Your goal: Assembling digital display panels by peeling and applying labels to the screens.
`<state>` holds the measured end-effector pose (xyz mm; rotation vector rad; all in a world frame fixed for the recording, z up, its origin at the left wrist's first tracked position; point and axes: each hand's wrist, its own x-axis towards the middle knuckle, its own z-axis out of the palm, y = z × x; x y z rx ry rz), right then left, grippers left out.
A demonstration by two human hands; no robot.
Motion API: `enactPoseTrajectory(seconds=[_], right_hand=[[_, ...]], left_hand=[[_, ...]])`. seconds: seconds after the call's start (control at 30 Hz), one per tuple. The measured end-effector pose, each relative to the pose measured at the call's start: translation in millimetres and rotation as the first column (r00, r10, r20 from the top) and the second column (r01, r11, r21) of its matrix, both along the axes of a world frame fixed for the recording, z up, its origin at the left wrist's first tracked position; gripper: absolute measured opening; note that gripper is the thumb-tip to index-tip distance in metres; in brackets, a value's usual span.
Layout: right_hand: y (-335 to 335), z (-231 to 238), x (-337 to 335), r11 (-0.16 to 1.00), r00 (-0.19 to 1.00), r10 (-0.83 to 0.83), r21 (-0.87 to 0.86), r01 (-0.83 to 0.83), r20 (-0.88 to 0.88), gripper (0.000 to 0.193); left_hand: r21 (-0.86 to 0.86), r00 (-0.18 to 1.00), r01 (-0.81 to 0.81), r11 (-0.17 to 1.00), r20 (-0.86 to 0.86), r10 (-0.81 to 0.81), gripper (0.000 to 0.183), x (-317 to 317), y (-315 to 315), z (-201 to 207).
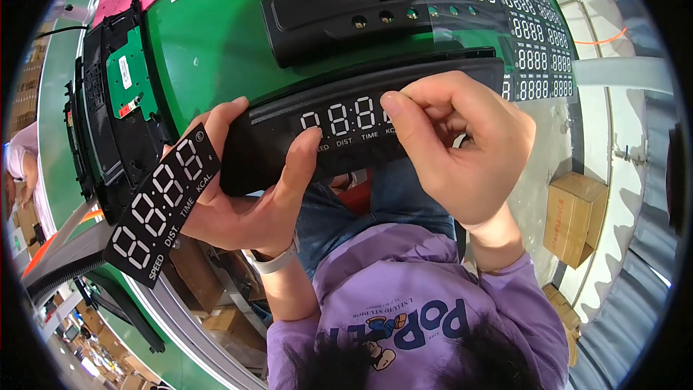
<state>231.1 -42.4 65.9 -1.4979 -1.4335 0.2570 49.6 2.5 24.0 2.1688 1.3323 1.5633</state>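
A long black plastic display housing is held up in front of me by my left hand, its thumb pressing on the front and its fingers behind. Set into the front is a black display overlay with white segment digits. My right hand is closed in a pinch at the overlay's right end, covering its last digit; whether it grips the film's edge or only presses it is hidden. A second, loose overlay strip with similar digits hangs tilted by the fingers of my left hand, apart from the housing.
Another black housing with a row of holes lies beyond on the green table. Sheets of digit overlays cover the far right. At left stands an opened housing with a green circuit board. A cardboard box is off to the right.
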Motion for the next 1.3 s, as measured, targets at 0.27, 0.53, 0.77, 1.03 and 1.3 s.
enactPoseTrajectory(seconds=[0.27, 0.53, 0.77, 1.03, 1.3], right_hand=[[-2, -4, -5, 0.998, 0.997, -0.058, 0.038, 0.057, 0.047, 0.015], [0, -1, -5, 0.998, 0.996, -0.036, 0.051, 0.032, 0.082, 0.011], [4, 8, 9, 0.992, 0.984, 0.125, -0.018, -0.124, 0.125, 0.014], [7, 4, 13, 0.915, 0.902, 0.396, 0.162, -0.37, -0.175, 0.011], [6, -1, 6, 0.994, 0.984, 0.062, 0.08, -0.076, 0.169, 0.019]], left_hand=[[0.071, 0.994, 0.035, 0.997, 0.099, -0.042, 0.101, 3, 2, -6], [0.051, 0.979, -0.015, 0.999, 0.205, 0.004, 0.097, 8, 2, -6], [-0.01, 0.986, -0.005, 1.0, 0.165, 0.006, 0.09, 6, -4, -3], [0.015, 0.984, 0.004, 1.0, 0.178, -0.006, 0.091, 5, -3, -6], [0.017, 0.994, 0.029, 0.999, 0.101, -0.03, 0.094, -1, 1, -4]])
